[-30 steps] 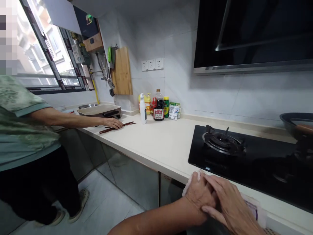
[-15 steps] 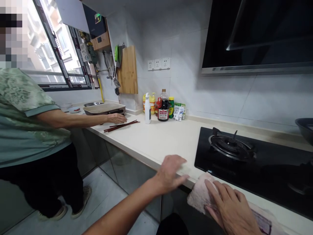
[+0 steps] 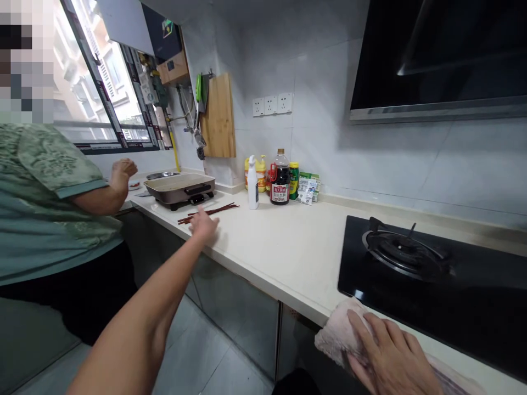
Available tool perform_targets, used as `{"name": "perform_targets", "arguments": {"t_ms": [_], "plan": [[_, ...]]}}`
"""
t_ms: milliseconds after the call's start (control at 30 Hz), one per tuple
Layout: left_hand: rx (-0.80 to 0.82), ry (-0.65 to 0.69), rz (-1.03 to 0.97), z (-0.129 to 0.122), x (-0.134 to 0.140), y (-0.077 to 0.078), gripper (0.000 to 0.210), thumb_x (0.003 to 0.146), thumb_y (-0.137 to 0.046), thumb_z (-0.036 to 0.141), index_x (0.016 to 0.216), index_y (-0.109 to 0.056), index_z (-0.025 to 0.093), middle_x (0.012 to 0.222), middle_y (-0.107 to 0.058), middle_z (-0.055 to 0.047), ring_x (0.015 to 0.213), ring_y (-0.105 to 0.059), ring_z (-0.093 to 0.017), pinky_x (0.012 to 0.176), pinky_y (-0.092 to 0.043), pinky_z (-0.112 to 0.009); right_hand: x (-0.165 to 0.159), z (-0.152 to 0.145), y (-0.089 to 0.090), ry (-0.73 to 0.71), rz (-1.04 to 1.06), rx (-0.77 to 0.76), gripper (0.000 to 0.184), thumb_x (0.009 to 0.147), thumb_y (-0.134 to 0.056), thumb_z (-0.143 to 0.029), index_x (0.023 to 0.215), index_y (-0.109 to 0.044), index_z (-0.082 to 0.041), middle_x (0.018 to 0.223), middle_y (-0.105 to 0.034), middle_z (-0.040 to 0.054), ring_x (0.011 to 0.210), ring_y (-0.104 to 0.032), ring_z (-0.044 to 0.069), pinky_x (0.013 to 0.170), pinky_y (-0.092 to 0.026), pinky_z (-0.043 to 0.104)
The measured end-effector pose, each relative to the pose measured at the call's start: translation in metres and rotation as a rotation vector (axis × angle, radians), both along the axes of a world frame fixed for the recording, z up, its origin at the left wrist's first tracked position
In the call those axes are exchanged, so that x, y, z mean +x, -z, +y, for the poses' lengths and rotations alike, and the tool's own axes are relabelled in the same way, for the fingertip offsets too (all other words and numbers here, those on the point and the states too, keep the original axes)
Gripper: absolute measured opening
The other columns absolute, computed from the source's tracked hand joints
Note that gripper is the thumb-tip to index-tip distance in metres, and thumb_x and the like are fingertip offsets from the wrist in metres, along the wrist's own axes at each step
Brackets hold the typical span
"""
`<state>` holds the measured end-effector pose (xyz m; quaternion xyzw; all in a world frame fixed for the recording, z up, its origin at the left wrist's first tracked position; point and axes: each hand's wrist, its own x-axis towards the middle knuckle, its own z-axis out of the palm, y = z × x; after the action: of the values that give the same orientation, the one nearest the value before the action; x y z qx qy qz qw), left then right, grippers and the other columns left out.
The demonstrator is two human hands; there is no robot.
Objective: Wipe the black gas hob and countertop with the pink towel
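Observation:
My left hand (image 3: 202, 225) reaches out to the dark brown chopsticks (image 3: 224, 208), which lie loosely crossed on the counter. Its fingers are spread over their near ends, the thumb apart; whether they touch is hard to make out. Under my right hand (image 3: 389, 345), a pale pinkish cloth (image 3: 338, 332) is bunched at the counter's front edge, below the hob. The fingers of that hand are wrapped over the cloth, part of which trails off to the lower right.
An electric pan (image 3: 177, 189) stands behind the chopsticks. Along the wall are a white spray bottle (image 3: 252, 186), a soy sauce bottle (image 3: 280, 181) and packets (image 3: 308, 189). The black gas hob (image 3: 370, 269) is on the right. Another person (image 3: 61, 192) stands at the left.
My left hand has swung left from the counter edge near the hob to the chopsticks. The other person's hand has pulled back from beside the pan. My right hand stays on the cloth.

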<state>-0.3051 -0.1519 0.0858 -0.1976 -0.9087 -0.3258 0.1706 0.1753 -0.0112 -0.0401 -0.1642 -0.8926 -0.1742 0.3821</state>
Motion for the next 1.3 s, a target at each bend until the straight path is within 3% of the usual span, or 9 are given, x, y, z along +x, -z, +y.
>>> {"name": "perform_targets", "arguments": {"t_ms": [67,133,333,433,667,867,1000,1167,1300], "plan": [[-0.049,-0.087,-0.042,-0.006,-0.021,-0.008,0.068,0.091,-0.059,0.031,0.153,-0.037,0.013,0.142,-0.054,-0.031,0.136,-0.048,-0.047,0.105,-0.038,-0.067,-0.001,-0.001,0.000,-0.007,0.014,-0.015,0.046,0.088,-0.051,-0.034,0.133,-0.050,-0.024,0.107,-0.067,0.0108,0.088,-0.057,0.031,0.072,-0.039,0.044],[-0.106,-0.076,-0.043,-0.002,-0.023,-0.001,0.069,0.090,-0.059,0.033,0.154,-0.040,0.014,0.142,-0.054,-0.029,0.137,-0.047,-0.046,0.107,-0.038,-0.066,-0.003,-0.001,0.001,-0.009,0.020,-0.020,0.048,0.086,-0.053,-0.035,0.133,-0.050,-0.024,0.107,-0.067,0.0105,0.089,-0.057,0.031,0.072,-0.038,0.044],[-0.265,0.249,0.034,0.033,0.026,0.058,0.049,0.089,-0.060,0.044,0.132,-0.067,0.023,0.133,-0.064,-0.017,0.129,-0.055,-0.038,0.108,-0.043,-0.054,-0.024,-0.006,-0.001,0.017,-0.072,0.041,0.068,0.071,-0.072,-0.034,0.134,-0.048,-0.022,0.109,-0.066,0.0094,0.089,-0.054,0.029,0.073,-0.038,0.043],[-0.284,0.389,0.116,0.036,0.037,0.069,0.041,0.091,-0.057,0.049,0.124,-0.072,0.028,0.137,-0.063,-0.011,0.134,-0.050,-0.033,0.115,-0.038,-0.050,-0.044,-0.011,-0.004,0.037,-0.134,0.055,0.073,0.068,-0.078,-0.035,0.134,-0.050,-0.019,0.109,-0.065,0.0099,0.088,-0.052,0.028,0.073,-0.038,0.042],[-0.270,0.445,0.182,0.031,0.032,0.068,0.045,0.098,-0.047,0.053,0.129,-0.070,0.029,0.137,-0.064,-0.011,0.133,-0.050,-0.031,0.113,-0.040,-0.050,-0.124,-0.035,-0.021,0.011,-0.382,-0.101,0.063,0.081,-0.078,-0.034,0.135,-0.055,-0.010,0.109,-0.062,0.0168,0.091,-0.052,0.031,0.074,-0.044,0.044],[-0.288,0.440,0.161,0.033,0.030,0.069,0.047,0.099,-0.044,0.057,0.121,-0.075,0.029,0.131,-0.068,-0.010,0.130,-0.053,-0.032,0.111,-0.039,-0.049,-0.180,-0.053,-0.047,-0.125,-0.405,-0.234,0.034,0.098,-0.064,-0.035,0.123,-0.056,-0.014,0.114,-0.057,0.0146,0.101,-0.051,0.031,0.081,-0.048,0.045],[-0.318,0.444,0.154,0.033,0.030,0.069,0.049,0.098,-0.044,0.061,0.114,-0.078,0.030,0.129,-0.069,-0.010,0.129,-0.053,-0.033,0.111,-0.038,-0.049,-0.184,-0.046,-0.061,-0.186,-0.397,-0.392,0.020,0.105,-0.053,-0.033,0.116,-0.057,-0.017,0.115,-0.058,0.0107,0.104,-0.052,0.028,0.085,-0.046,0.041],[-0.342,0.436,0.152,0.032,0.033,0.065,0.049,0.098,-0.044,0.061,0.114,-0.078,0.029,0.128,-0.069,-0.012,0.128,-0.053,-0.034,0.110,-0.037,-0.051,-0.171,-0.008,-0.084,-0.125,-0.347,-0.661,0.027,0.111,-0.038,-0.037,0.115,-0.057,-0.018,0.111,-0.062,0.0086,0.099,-0.058,0.022,0.083,-0.044,0.033],[-0.342,0.446,0.153,0.032,0.032,0.063,0.048,0.098,-0.043,0.058,0.113,-0.078,0.029,0.127,-0.070,-0.011,0.128,-0.054,-0.034,0.109,-0.038,-0.051,-0.135,0.039,-0.103,0.062,-0.214,-0.607,0.037,0.110,-0.034,-0.038,0.131,-0.055,-0.017,0.121,-0.061,0.0131,0.106,-0.058,0.024,0.089,-0.044,0.035]]}}
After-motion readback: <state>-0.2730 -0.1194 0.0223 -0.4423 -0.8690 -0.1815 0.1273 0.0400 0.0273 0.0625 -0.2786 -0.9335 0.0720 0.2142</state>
